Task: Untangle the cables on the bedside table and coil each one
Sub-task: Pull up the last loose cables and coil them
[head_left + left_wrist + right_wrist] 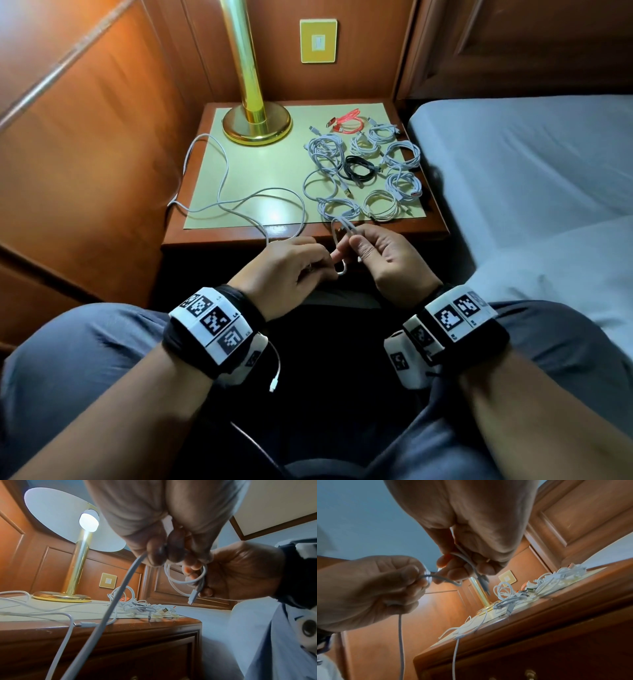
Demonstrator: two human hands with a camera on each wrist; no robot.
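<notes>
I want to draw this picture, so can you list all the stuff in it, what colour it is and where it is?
bedside table: one, brown wood, beside the bed
mat: one, pale green, on the tabletop
lamp: one, gold, back of the table
wall plate: one, yellow, on the wall behind
loose cable: one, white, sprawled over the table's left half, running to the hands
white coils: about eight, right half of the table
black coil: one, among the white coils
red coil: one, back right
bed: one, grey-blue sheet, right of the table
left hand: pinches the loose cable
right hand: holds the first small loops
</notes>
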